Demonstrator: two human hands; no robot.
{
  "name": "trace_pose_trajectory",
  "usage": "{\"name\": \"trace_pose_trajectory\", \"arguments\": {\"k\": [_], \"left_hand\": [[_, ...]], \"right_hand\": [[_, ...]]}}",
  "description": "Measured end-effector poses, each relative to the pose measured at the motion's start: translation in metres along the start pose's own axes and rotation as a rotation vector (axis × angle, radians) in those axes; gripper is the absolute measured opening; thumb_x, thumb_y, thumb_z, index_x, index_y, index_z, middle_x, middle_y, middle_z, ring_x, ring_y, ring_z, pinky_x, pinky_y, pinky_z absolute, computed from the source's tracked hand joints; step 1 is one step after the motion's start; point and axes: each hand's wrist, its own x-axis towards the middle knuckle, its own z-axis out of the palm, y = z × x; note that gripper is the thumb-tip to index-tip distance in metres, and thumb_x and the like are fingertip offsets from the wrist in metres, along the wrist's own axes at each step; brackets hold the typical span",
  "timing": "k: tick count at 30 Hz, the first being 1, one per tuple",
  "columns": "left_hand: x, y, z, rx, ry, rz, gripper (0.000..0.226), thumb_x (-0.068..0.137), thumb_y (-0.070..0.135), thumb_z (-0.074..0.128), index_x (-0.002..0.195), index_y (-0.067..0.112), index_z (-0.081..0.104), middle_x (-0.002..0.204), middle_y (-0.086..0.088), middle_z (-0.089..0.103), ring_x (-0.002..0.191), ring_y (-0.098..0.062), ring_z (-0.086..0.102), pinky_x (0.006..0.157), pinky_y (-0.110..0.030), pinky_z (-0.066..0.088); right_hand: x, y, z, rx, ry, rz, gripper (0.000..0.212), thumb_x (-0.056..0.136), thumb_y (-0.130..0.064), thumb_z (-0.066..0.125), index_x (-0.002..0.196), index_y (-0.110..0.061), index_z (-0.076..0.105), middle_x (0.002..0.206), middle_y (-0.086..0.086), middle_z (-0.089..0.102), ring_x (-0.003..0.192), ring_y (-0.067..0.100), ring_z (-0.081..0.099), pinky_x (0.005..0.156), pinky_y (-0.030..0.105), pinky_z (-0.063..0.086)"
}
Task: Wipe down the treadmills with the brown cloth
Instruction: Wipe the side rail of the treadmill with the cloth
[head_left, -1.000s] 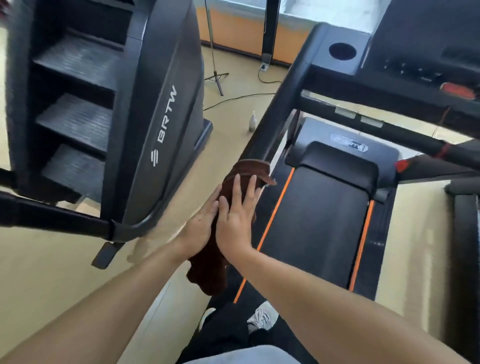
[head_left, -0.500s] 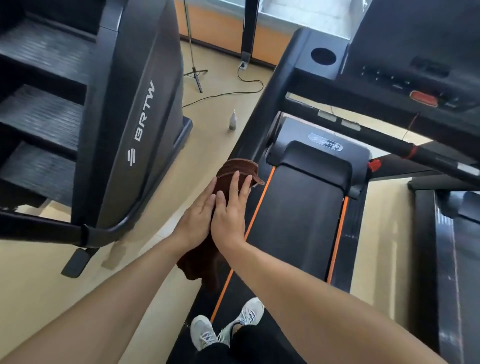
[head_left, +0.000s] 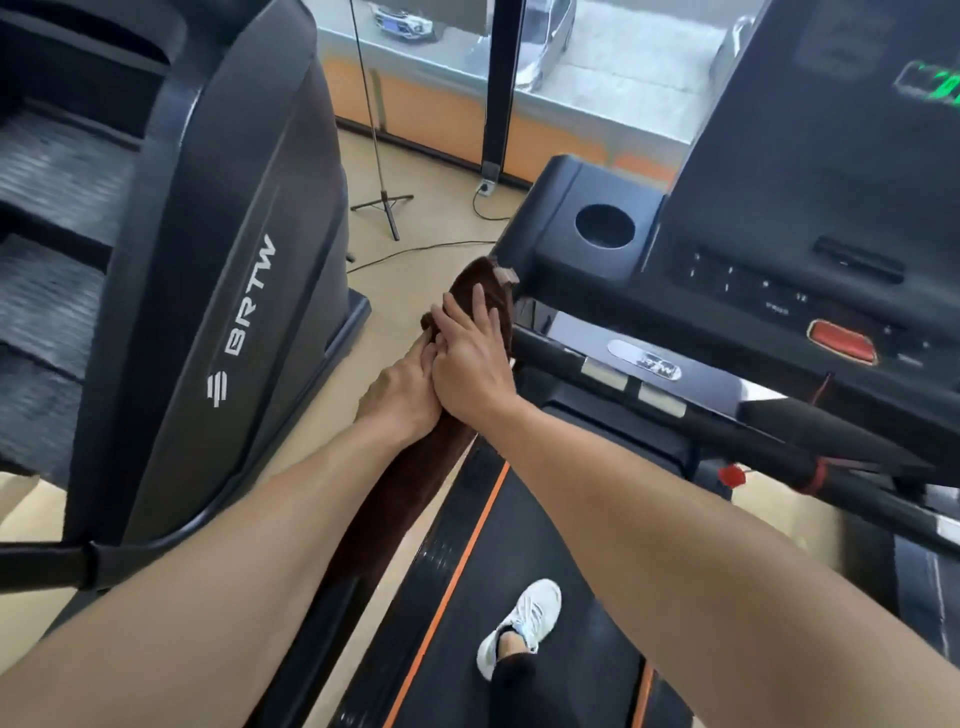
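Head view | brown cloth (head_left: 480, 291) at frame centre, draped over treadmill (head_left: 597, 260) left handrail | left hand (head_left: 402, 397) and right hand (head_left: 467, 358) together, pressed flat on cloth | advice: maintain even pressure, follow rail to console corner.

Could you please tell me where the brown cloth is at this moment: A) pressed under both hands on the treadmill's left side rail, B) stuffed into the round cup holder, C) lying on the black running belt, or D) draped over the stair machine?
A: both the left hand and right hand press the brown cloth along the black treadmill's left side rail, below the console.
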Motion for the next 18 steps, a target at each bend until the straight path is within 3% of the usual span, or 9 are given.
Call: {"name": "trace_pose_trajectory", "arguments": {"k": [6,13,18], "left_hand": [[0.071,0.079,0.019,0.203,0.171,-0.029,0.048,0.108,0.049,0.026,0.155,0.040,0.024,0.139,-0.008,0.060,0.122,-0.036,0.060,0.097,-0.048,0.046],[0.136,0.128,0.033,0.271,0.212,0.041,0.063,0.105,0.043,0.041,0.160,0.036,0.013,0.143,-0.006,0.054,0.117,-0.035,0.062,0.091,-0.048,0.049],[0.187,0.172,0.045,0.355,0.227,0.106,0.058,0.109,0.041,0.029,0.162,0.028,0.011,0.151,-0.008,0.044,0.122,-0.034,0.058,0.091,-0.046,0.047]], "right_hand": [[0.085,0.051,-0.065,-0.198,-0.091,-0.094,0.051,0.109,-0.026,0.030,0.158,-0.014,0.037,0.170,0.004,0.021,0.159,0.022,-0.006,0.126,0.034,-0.008],[0.150,0.086,-0.108,-0.296,-0.114,-0.058,0.053,0.109,-0.027,0.029,0.161,-0.017,0.028,0.172,0.002,0.013,0.159,0.021,-0.003,0.128,0.034,-0.003],[0.192,0.117,-0.147,-0.355,-0.140,0.017,0.057,0.110,-0.030,0.029,0.165,-0.018,0.015,0.173,0.003,0.003,0.159,0.024,-0.004,0.129,0.037,-0.001]]}}
